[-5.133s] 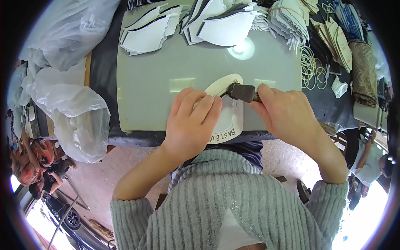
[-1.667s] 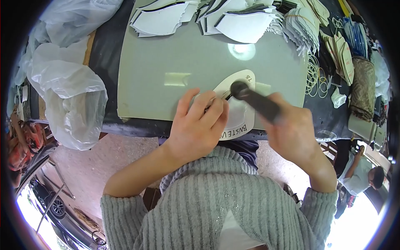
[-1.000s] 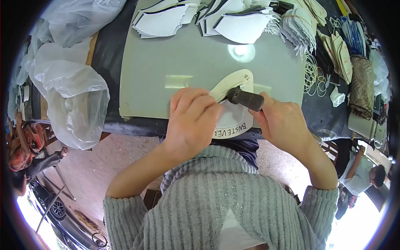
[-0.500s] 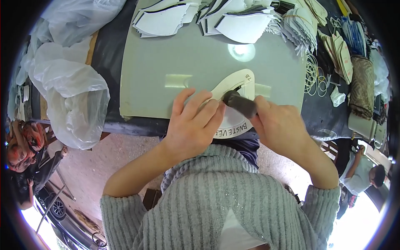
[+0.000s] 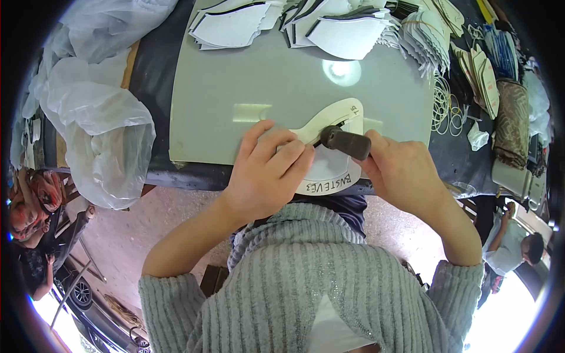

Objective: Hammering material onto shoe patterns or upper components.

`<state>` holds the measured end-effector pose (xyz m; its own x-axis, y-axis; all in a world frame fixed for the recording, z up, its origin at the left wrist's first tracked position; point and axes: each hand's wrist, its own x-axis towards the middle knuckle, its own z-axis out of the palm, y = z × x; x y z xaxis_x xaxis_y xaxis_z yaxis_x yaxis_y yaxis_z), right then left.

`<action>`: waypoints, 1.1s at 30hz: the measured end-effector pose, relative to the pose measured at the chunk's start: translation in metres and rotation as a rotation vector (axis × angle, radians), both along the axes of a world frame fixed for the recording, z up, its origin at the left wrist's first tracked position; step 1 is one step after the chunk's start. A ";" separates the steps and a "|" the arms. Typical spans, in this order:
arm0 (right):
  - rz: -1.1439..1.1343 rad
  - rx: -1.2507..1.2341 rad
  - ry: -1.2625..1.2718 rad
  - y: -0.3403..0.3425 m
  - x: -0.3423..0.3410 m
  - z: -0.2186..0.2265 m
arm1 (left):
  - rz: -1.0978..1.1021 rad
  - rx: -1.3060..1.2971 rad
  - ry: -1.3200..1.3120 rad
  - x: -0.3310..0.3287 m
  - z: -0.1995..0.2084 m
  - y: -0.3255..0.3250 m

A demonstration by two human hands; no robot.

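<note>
A cream card pattern piece [image 5: 309, 187], marked by hand along its curved edge, lies at the near edge of a grey board [image 5: 206, 138]. Inside its outline sits a white piece [image 5: 329, 166], and a dark strip [image 5: 340, 124] shows along the upper part. Spread and slightly bent, the fingers of my left hand [image 5: 268, 167] rest on the left part of the card; the thumb is hidden. My right hand [image 5: 406, 170] is closed on a dark hammer [image 5: 351, 145], whose rounded end is over the dark strip, by my left fingertips. The hammer's handle is mostly hidden.
Stacks of white cut pieces with black edges [image 5: 347, 38] line the board's far side. Crumpled clear plastic bags [image 5: 97, 123] lie on the left. Pale cord [image 5: 441, 106], card pieces [image 5: 478, 79] and a patterned roll [image 5: 511, 120] lie right. Other people are at both sides.
The hammer and my right hand have shifted slightly right. My left hand has drawn back a little to the left, baring more of the dark strip. The card has moved slightly right.
</note>
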<state>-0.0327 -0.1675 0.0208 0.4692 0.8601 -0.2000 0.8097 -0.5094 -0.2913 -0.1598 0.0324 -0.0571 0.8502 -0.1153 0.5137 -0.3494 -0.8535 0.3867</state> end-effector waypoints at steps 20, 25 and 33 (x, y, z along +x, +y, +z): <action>0.056 -0.025 0.051 0.008 -0.002 0.004 | -0.068 -0.012 -0.111 0.002 -0.002 0.005; 0.128 -0.033 0.065 0.008 0.009 0.003 | -0.048 -0.077 -0.095 -0.004 -0.002 0.010; 0.333 -0.128 0.127 0.021 0.034 0.007 | -0.073 -0.140 -0.078 -0.005 -0.007 0.012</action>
